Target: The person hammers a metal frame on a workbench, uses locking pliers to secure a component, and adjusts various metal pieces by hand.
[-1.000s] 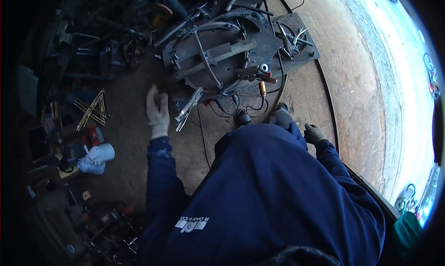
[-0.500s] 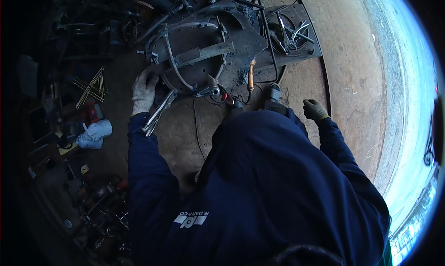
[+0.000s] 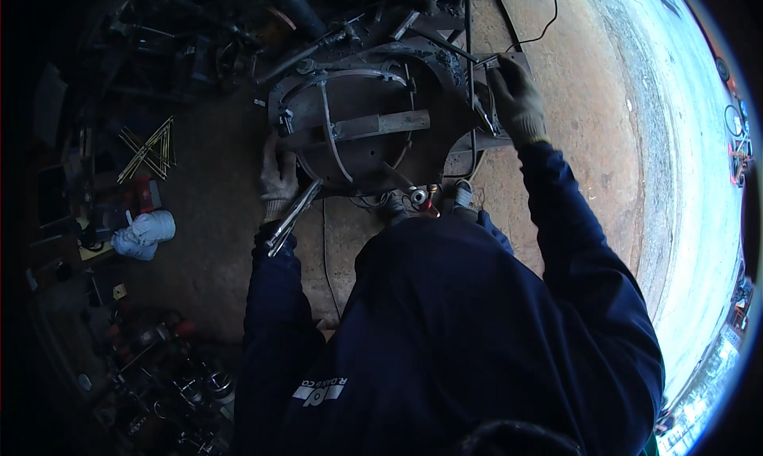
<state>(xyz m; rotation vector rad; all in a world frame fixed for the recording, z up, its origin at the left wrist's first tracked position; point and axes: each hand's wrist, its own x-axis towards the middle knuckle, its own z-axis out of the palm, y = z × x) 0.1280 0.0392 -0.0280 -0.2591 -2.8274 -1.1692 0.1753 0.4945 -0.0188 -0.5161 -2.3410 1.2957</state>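
Note:
My left hand (image 3: 278, 182), in a pale work glove, has its fingers closed at the left edge of a dark metal plate (image 3: 373, 152). Locking pliers (image 3: 292, 217) jut from that edge beside the wrist. Across the plate run a curved metal ring (image 3: 327, 120) and a flat bar (image 3: 381, 126). Farther right, my gloved right hand (image 3: 517, 102) reaches over a small side table (image 3: 520, 61). Its fingers curl around something I cannot make out, close to metal clamp tools (image 3: 483, 116). A round-headed tool (image 3: 419, 197) with a red part sits at the plate's near edge.
Thin brass-coloured rods (image 3: 149, 150) lie crossed at the left, near a bundled pale cloth (image 3: 143, 235). Dark metal parts and tubes (image 3: 294, 7) crowd the far side. A cable (image 3: 326, 257) trails over the floor, and a bent black bar (image 3: 469, 50) stands beside the plate.
My right hand has moved from beside my body, forward and left, to the side table. The plate now appears farther right, nearer and slightly turned, with my left hand still at its edge.

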